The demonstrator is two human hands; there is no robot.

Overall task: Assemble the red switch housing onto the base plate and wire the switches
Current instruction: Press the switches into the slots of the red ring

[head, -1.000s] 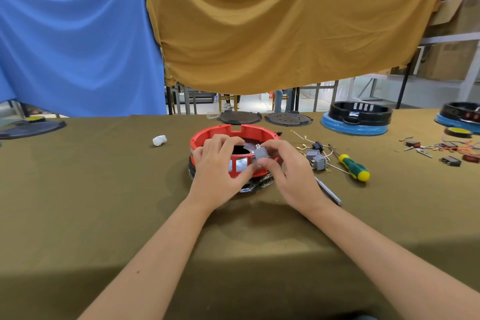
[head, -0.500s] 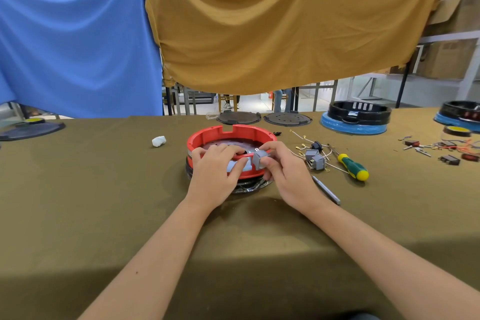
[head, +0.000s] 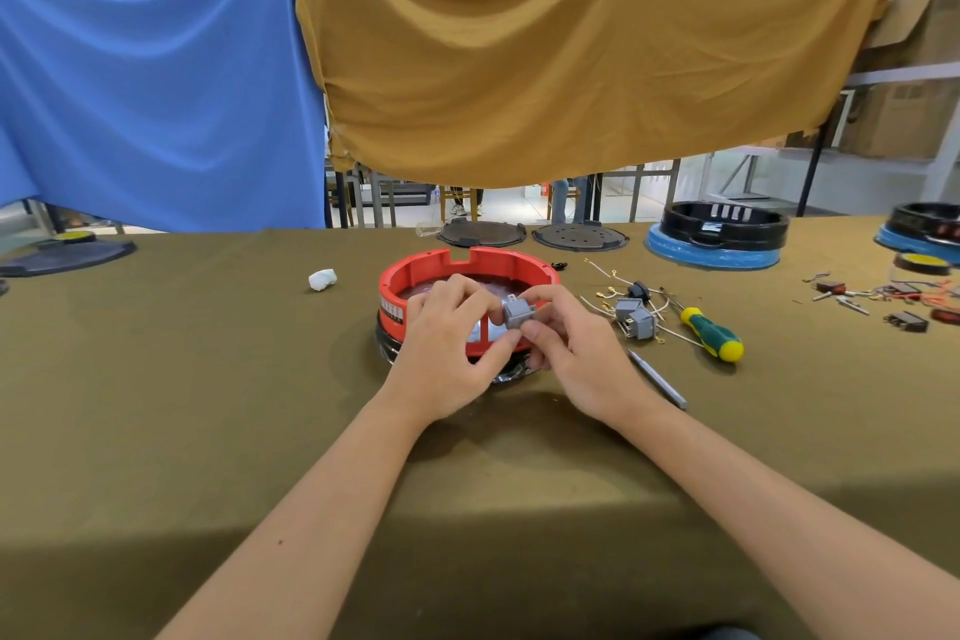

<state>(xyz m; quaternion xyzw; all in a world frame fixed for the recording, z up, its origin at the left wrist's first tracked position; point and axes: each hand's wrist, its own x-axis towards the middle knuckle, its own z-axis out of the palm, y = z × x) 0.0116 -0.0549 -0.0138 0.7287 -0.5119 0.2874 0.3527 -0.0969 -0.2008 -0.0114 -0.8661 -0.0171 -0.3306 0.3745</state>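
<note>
Both your bare forearms reach forward from the lower corners and converge toward the middle. Your left hand [head: 447, 348] is knuckles-up, fingers curled, with the thumb stretched rightward until its tip meets the fingers of your right hand [head: 576, 353]. That right hand has its index finger arched over the top and its thumb underneath (a pinch, by the look of it), the remaining fingers folded beneath. Your wrists are level and well apart, while the fingertips of both hands touch.

blue cloth [head: 156, 94], ochre cloth [head: 571, 68], olive-covered table [head: 182, 405]
</note>
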